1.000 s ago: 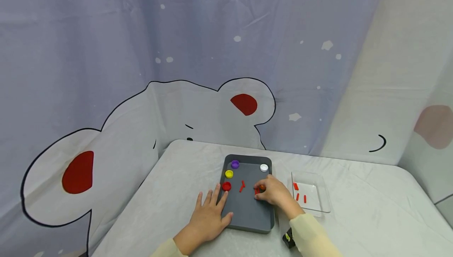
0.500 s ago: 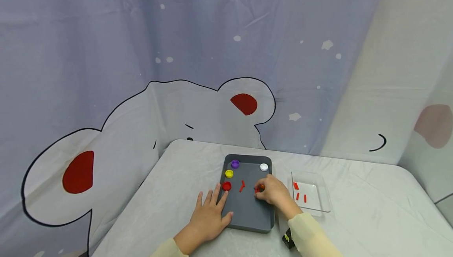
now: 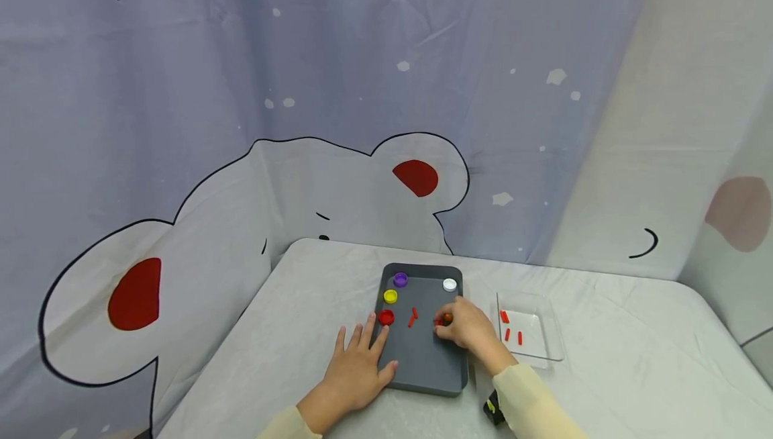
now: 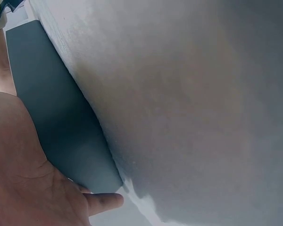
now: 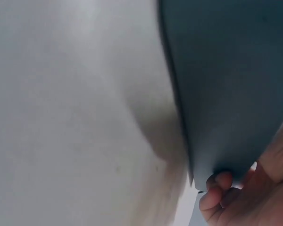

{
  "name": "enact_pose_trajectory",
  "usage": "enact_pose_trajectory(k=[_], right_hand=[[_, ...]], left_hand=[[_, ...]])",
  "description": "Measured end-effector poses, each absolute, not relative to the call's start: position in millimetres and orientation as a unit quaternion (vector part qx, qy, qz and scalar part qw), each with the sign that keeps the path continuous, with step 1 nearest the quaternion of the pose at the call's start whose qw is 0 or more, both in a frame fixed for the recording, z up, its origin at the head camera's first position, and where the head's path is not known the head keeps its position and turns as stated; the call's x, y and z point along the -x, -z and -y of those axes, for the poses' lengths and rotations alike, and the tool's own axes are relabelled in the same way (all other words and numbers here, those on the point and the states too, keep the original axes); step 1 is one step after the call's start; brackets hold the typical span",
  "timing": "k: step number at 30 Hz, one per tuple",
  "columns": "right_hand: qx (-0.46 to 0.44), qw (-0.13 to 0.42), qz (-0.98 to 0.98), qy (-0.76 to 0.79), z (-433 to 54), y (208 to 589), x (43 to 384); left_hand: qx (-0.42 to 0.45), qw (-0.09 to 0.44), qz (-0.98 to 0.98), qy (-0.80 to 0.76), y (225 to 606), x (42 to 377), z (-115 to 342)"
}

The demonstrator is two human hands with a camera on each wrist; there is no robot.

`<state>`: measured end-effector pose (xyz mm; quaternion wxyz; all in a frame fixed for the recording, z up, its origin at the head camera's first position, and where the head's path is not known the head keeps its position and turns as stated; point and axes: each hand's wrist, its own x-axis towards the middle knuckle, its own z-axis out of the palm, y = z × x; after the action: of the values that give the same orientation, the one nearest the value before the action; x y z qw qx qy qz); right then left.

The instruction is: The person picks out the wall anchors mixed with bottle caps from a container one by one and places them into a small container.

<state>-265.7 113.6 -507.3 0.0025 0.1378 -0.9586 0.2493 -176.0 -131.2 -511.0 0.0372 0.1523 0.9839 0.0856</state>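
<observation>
A dark grey tray (image 3: 423, 372) lies on the table. My left hand (image 3: 353, 372) rests with spread, straight fingers along its left edge, fingertips close by the red cap (image 3: 386, 317). Above that cap sit a yellow cap (image 3: 390, 297) and a purple cap (image 3: 400, 280); a white cap (image 3: 449, 284) is at the far right corner. My right hand (image 3: 471, 328) reaches over the tray's right side, thumb and fingers curled around a small red stick (image 3: 437, 323). An orange cap (image 3: 447, 318) shows partly under these fingers. Two more red sticks (image 3: 411, 321) lie mid-tray.
Right of the tray stands a clear plastic box (image 3: 546, 331) with several red sticks (image 3: 520, 338) inside. A black object (image 3: 493, 409) with a yellow-green mark shows beside the right sleeve. A printed curtain (image 3: 338, 90) hangs behind the white-covered table (image 3: 628, 358).
My right thumb has moved slightly up toward the fingers, drawing in around the red stick by the orange cap. My left hand has stayed in place.
</observation>
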Motion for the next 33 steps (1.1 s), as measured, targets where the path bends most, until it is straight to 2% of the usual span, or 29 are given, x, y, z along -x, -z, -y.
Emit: enact_pose_trajectory(k=[7, 17, 33], right_hand=[[-0.143, 0.020, 0.937, -0.318, -121, 496, 266], [-0.130, 0.011, 0.901, -0.415, -139, 476, 263], [-0.142, 0.020, 0.886, -0.441, -169, 470, 253]], left_hand=[[-0.149, 0.040, -0.985, -0.082, 510, 174, 131], [-0.149, 0.042, -0.984, -0.084, 510, 175, 131], [-0.150, 0.026, -0.985, -0.080, 520, 179, 133]])
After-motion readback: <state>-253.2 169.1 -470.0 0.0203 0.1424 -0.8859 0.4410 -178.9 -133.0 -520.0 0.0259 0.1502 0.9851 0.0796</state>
